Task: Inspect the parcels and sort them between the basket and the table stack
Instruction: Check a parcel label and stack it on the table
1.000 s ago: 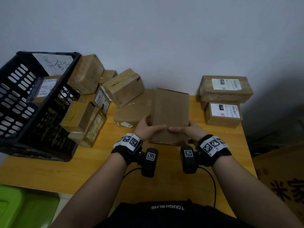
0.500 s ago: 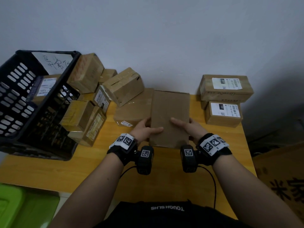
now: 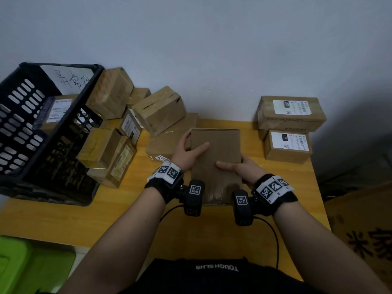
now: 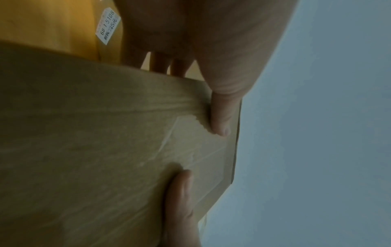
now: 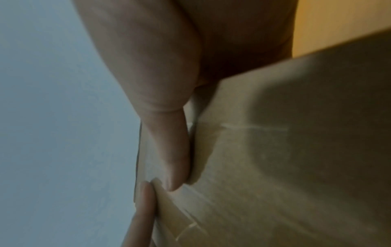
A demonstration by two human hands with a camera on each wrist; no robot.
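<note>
Head view: plain brown parcel [image 3: 216, 164] held w/ both hands above the yellow counter [image 3: 118, 211], centre front, long axis running away from the person. Left hand [image 3: 186, 154] grips the parcel's left edge, thumb lying across the top face, fingers wrapped round the far-left side. Right hand [image 3: 241, 169] grips the right edge nearer the person, thumb flat on top, fingers under/behind, hidden.

Left wrist view: left thumb pressed on the parcel face [image 4: 105, 150] near its edge; three fingers [image 4: 160, 65] close together behind the parcel's rim. Clear tape visible on the face. No label seen on the upper face.

Right wrist view: right thumb [image 5: 169, 150] pinching the parcel [image 5: 275, 167] at its edge; left thumb tip just beside it at bottom of frame.

Black slotted basket [image 3: 25, 128] at left on counter, tilted, w/ labelled parcel [image 3: 57, 111] inside and a handwritten paper sheet [image 3: 70, 81] on its far wall. Loose pile of brown boxes [image 3: 161, 111] between basket and held parcel. Table stack [image 3: 290, 128] at right rear by the wall: two labelled boxes, one on the other, apart from the held parcel.
</note>
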